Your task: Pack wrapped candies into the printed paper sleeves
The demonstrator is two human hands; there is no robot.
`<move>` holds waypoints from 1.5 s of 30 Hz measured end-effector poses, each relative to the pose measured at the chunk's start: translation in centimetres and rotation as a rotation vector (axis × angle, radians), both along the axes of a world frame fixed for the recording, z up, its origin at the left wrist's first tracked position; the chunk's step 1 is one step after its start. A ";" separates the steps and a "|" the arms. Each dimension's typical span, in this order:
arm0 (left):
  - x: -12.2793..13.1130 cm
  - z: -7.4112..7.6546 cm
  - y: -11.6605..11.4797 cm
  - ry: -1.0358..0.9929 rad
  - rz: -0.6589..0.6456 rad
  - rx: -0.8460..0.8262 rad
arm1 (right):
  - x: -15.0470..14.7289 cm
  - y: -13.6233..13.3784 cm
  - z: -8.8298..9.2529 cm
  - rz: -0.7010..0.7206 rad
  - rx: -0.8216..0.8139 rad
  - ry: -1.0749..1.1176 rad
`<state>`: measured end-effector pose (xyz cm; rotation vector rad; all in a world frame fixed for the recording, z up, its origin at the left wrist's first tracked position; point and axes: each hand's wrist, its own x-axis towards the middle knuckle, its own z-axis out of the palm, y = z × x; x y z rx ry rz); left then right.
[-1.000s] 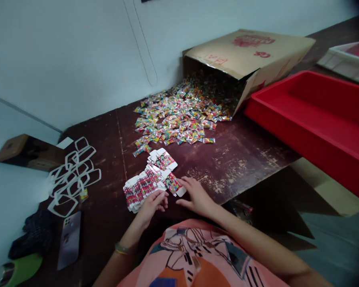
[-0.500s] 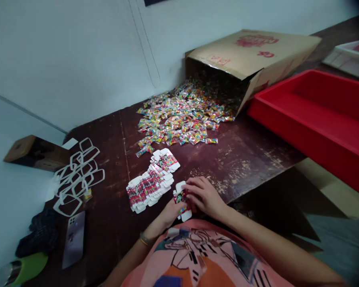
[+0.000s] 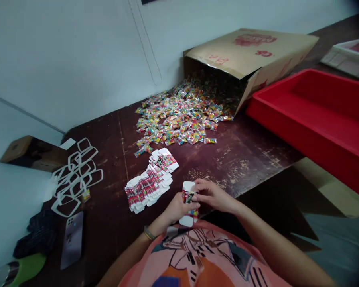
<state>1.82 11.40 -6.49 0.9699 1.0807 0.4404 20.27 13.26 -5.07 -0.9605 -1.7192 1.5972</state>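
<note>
So nearest the camera there's a pink-orange printed shirt [image 3: 203, 255], and right in front of it a small carton [image 3: 188, 186], flat-looking, red print with white flaps at the ends. Can't really tell if its bottom flap touches the shirt. Left hand [image 3: 176, 208] has it from the left, fingers clamped on it with the thumb lying across the printed front. Right hand [image 3: 214, 196] is on the upper right edge, thumb on the front and fingers closed around that side, tips partly hidden. There's a bracelet [image 3: 148, 232] on the left wrist.

Over at the lower left: a green object [image 3: 30, 268], cut off by the frame, a purple-ish phone [image 3: 72, 241] lying on the table [image 3: 107, 227] and a dark crumpled cloth [image 3: 36, 233] beside it.

Just past the hands, a pile of cartons [image 3: 149, 181] lies fanned out in overlapping rows. Off to its left is a tangle of white loops [image 3: 77, 175], with a brown box [image 3: 32, 153] next to them.

Further back, a heap of candy packets [image 3: 179, 119] spills from a big cardboard box [image 3: 251, 52] tipped on its side. A red tray [image 3: 299, 129] sits right of that, with a white crate [image 3: 344, 61] behind it and a pale wall [image 3: 77, 59] at the back left.
</note>
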 end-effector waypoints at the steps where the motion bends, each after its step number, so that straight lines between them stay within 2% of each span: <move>1: 0.3 -0.7 -0.3 0.057 0.076 0.044 | -0.1 -0.5 -0.2 -0.094 -0.015 0.005; 3: 0.7 -1.9 -1.1 0.081 0.161 0.028 | -0.4 -1.8 -0.8 -0.224 -0.060 0.010; 5: 0.7 -2.5 -1.9 -0.020 0.216 -0.098 | -0.6 -3.2 -1.5 -0.267 -0.122 0.014; 8: 0.7 -2.1 -2.8 -0.260 0.243 -0.342 | -0.5 -4.7 -2.2 -0.281 -0.252 0.089; 12: 0.8 -0.8 -3.2 -0.463 0.051 -0.527 | 0.5 -4.9 -2.0 -0.244 -0.511 0.268; 16: 1.1 -0.4 -3.5 -0.510 -0.059 -0.518 | 1.4 -3.5 -1.4 -0.116 -0.671 0.256; 19: 1.3 -0.2 -3.6 -0.508 -0.113 -0.517 | 1.9 -2.1 -1.2 0.043 -0.753 0.198; 21: 1.4 0.0 -3.5 -0.485 -0.111 -0.527 | 2.0 -1.4 -1.1 0.139 -0.721 0.125; 23: 1.6 0.4 -3.4 -0.460 -0.081 -0.534 | 1.9 -1.1 -0.9 0.166 -0.610 0.052; 26: 1.6 0.6 -3.2 -0.393 0.010 -0.506 | 1.3 -1.4 -0.4 0.092 -0.437 0.025; 31: 1.3 0.2 -3.1 -0.325 0.159 -0.437 | 0.1 -2.8 -0.8 -0.050 -0.398 0.068; 33: 1.0 -0.2 -3.3 -0.415 0.155 -0.455 | -0.1 -3.0 -1.4 -0.086 -0.390 0.061; 36: 0.3 -0.8 -3.6 -0.530 0.076 -0.481 | 0.2 -2.4 -2.5 -0.106 -0.438 0.048; 39: -0.2 -1.2 -3.8 -0.498 0.048 -0.456 | 0.9 -1.6 -2.8 -0.067 -0.454 0.023; 41: -0.3 -1.3 -3.9 -0.479 0.049 -0.464 | 1.4 -1.4 -2.3 -0.023 -0.326 0.001; 45: -0.1 -1.4 -4.1 -0.507 0.092 -0.481 | 2.0 -2.6 -0.6 0.146 0.093 -0.063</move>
